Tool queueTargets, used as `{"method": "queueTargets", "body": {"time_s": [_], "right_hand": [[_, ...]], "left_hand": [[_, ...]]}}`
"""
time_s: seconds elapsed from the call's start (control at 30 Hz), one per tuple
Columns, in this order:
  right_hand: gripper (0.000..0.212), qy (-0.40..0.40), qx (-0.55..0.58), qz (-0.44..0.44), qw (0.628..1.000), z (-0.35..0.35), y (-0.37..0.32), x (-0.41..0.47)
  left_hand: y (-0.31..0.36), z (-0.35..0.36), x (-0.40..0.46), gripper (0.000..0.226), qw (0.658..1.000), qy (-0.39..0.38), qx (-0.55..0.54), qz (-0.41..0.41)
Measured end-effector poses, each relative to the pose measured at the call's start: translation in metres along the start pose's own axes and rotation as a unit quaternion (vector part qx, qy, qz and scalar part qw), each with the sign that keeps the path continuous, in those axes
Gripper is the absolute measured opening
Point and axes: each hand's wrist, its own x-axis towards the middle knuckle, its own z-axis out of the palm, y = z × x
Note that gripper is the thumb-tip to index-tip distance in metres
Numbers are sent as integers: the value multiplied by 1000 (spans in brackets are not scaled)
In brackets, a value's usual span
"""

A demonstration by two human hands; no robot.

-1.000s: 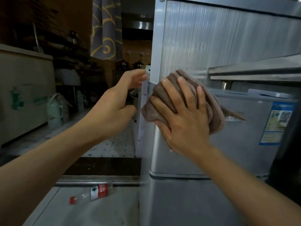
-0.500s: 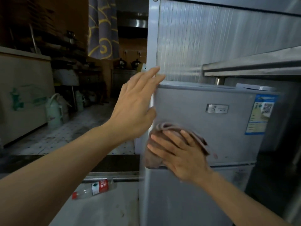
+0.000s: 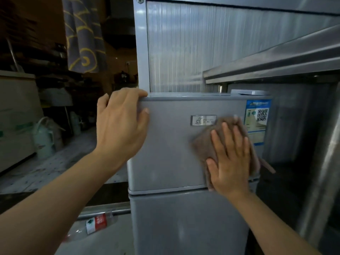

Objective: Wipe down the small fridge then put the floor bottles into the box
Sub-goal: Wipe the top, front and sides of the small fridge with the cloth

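Your right hand [image 3: 230, 159] lies flat, fingers straight and spread, pressing the brown cloth [image 3: 207, 144] against the upper door of the small fridge [image 3: 169, 144], toward its right side and just below the little metal badge [image 3: 203, 120]. Your left hand [image 3: 119, 124] is curled over the door's top left corner, fingers hooked on the top edge and thumb on the front face, gripping it so the fridge stays put under the push. Keep that brace, because a light fridge like this looks likely to rock or swing its door if you lean on one side only. Work the cloth in overlapping passes across the door, and keep the palm flat so the whole pad of cloth carries the pressure rather than the fingertips alone. Go gently over the blue label [image 3: 257, 122] with the square code at the right edge (a wet or heavy rub could lift its corner), and run the cloth along the seam between the upper and lower doors, where grime tends to collect. The lower door [image 3: 184, 223] and the strip under your left hand look like the parts yet to be covered, so shift that hand once the rest is done. One of the floor bottles [image 3: 95, 222], clear with a red and white label, lies on its side on the floor just left of the fridge's base; the box is not in view from here, so leave the bottle until the wiping is finished.
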Motion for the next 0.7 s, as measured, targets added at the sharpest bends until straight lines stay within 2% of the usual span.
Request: {"method": "queueTargets", "body": {"time_s": [0.07, 0.2, 0.33, 0.43, 0.53, 0.7], "right_hand": [[69, -4, 6, 68, 998, -2, 23, -1], [67, 23, 31, 115, 993, -4, 27, 8], [64, 76, 75, 228, 968, -6, 22, 24], [66, 89, 74, 274, 955, -1, 24, 24], [66, 68, 84, 302, 947, 6, 19, -11], [70, -19, 88, 285, 954, 6, 18, -74]], "left_hand": [[12, 6, -3, 36, 999, 18, 29, 5], [47, 29, -4, 49, 995, -14, 59, 84], [56, 44, -4, 51, 995, 3, 61, 79], [53, 50, -5, 52, 993, 23, 73, 89], [55, 56, -6, 52, 994, 46, 64, 79], [56, 55, -7, 53, 995, 44, 49, 79]]}}
